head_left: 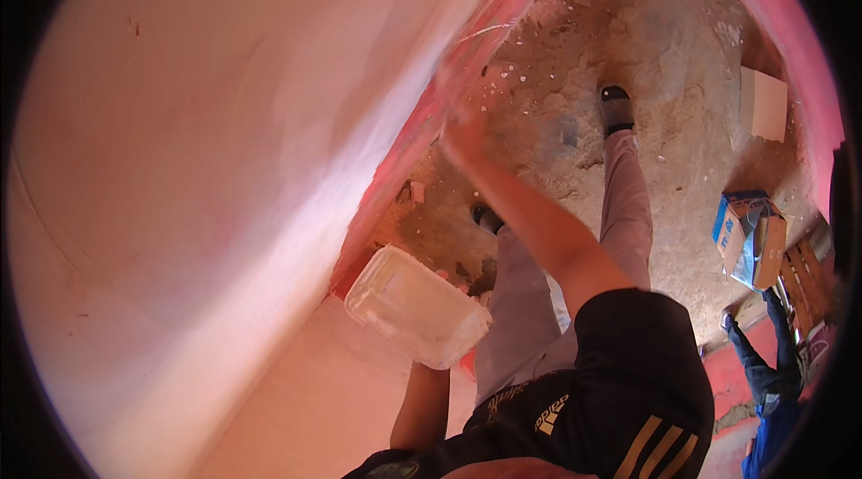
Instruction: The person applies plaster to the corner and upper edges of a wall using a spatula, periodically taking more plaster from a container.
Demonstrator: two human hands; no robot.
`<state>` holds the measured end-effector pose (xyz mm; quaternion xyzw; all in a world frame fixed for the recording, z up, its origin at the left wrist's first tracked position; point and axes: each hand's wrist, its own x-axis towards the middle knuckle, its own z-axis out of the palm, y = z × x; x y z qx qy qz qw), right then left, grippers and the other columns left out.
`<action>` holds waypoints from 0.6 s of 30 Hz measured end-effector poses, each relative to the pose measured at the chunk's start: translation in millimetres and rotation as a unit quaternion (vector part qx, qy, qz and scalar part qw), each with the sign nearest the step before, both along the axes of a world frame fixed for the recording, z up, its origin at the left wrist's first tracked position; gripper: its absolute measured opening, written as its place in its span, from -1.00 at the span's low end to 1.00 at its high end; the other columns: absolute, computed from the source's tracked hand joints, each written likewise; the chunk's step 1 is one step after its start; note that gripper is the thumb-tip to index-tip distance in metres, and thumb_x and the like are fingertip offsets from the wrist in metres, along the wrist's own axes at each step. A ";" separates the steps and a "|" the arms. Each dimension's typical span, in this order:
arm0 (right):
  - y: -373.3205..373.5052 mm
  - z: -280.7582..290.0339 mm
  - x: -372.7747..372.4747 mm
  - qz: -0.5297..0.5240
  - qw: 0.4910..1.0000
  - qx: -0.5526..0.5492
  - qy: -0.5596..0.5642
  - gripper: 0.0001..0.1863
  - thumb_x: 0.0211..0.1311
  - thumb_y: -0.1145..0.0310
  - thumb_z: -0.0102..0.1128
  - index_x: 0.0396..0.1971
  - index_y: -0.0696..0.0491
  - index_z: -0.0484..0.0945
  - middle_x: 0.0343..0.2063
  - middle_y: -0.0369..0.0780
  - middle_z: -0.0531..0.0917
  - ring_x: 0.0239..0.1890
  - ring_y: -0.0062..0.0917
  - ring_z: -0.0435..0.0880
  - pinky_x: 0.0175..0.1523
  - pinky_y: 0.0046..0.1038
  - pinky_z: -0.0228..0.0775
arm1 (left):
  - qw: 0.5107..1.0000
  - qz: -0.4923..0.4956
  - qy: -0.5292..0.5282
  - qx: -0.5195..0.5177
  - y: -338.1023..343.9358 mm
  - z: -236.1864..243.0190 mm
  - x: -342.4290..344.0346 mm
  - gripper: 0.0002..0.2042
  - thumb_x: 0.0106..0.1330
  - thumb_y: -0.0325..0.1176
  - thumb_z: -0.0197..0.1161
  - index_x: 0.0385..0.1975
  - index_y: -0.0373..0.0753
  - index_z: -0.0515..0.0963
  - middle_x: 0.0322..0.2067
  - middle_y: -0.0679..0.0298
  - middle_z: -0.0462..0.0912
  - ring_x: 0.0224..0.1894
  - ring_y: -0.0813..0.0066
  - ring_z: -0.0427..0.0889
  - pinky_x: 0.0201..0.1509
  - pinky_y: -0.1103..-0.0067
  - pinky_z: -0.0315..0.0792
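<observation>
A whitish rectangular plastic tub [417,307] is held low beside the wall, at the end of my left forearm [422,407]. The tub hides the fingers of my left hand, which hold it from below or behind. My right arm reaches forward, and my right hand [460,131] is smeared by motion. It is close to the red band [409,151] along the foot of the wall. Whether its fingers hold anything cannot be made out.
The pale pink wall [224,120] rises at my left. My feet stand on a rough dirt floor [548,147] scattered with white chips. At the right are a pale block [763,104], a cardboard box [752,241], wooden slats [805,277] and another person [772,380].
</observation>
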<state>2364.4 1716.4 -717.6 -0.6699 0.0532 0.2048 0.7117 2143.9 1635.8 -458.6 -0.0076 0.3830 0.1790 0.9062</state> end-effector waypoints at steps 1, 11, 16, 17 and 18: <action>-15.6 -29.4 -43.1 0.070 0.996 -0.039 0.027 -0.71 0.26 0.48 0.10 -0.05 0.22 0.56 -0.22 -0.01 0.68 -0.13 -0.53 0.64 -0.04 -0.38 0.43 | 0.998 -0.064 -0.005 -0.005 -1.5 -3.6 7.0 -0.28 0.32 0.11 0.18 0.38 -0.11 0.16 0.37 0.14 0.19 0.31 -0.20 0.27 0.36 -0.14 0.10; -106.5 -43.2 257.6 -0.138 0.988 0.062 -0.033 -0.75 0.37 0.31 0.00 -0.36 0.17 0.56 -0.53 -0.28 0.53 -0.45 -0.50 0.49 -0.32 -0.42 0.36 | 0.997 -0.010 0.047 0.053 -20.2 28.8 20.2 -0.23 0.32 0.17 0.11 0.40 -0.15 0.09 0.20 -0.19 0.30 0.29 -0.25 0.25 0.26 -0.14 0.25; -81.9 -67.0 183.7 -0.058 0.987 0.148 0.020 -0.76 0.37 0.36 -0.04 -0.13 0.17 0.51 -0.34 -0.23 0.60 -0.29 -0.44 0.56 -0.16 -0.43 0.42 | 0.997 -0.069 -0.035 0.007 -19.3 18.5 49.5 -0.28 0.32 0.17 0.11 0.39 -0.03 0.12 0.25 0.06 0.32 0.28 -0.18 0.30 0.34 -0.19 0.08; -43.7 -35.9 129.9 -0.041 0.989 0.142 0.032 -0.74 0.36 0.40 -0.06 -0.06 0.18 0.50 -0.30 -0.25 0.59 -0.26 -0.46 0.56 -0.12 -0.45 0.42 | 0.997 -0.071 -0.033 0.009 -12.8 18.1 51.7 -0.28 0.32 0.17 0.11 0.39 -0.03 0.12 0.25 0.06 0.32 0.28 -0.18 0.30 0.34 -0.19 0.08; -28.6 -15.4 83.5 -0.026 0.990 0.133 0.042 -0.70 0.36 0.45 -0.08 0.01 0.18 0.49 -0.26 -0.26 0.58 -0.23 -0.49 0.55 -0.09 -0.47 0.41 | 0.994 -0.101 -0.029 0.004 -6.1 16.5 54.0 -0.29 0.32 0.15 0.12 0.38 -0.04 0.13 0.24 0.06 0.34 0.28 -0.17 0.30 0.34 -0.18 0.09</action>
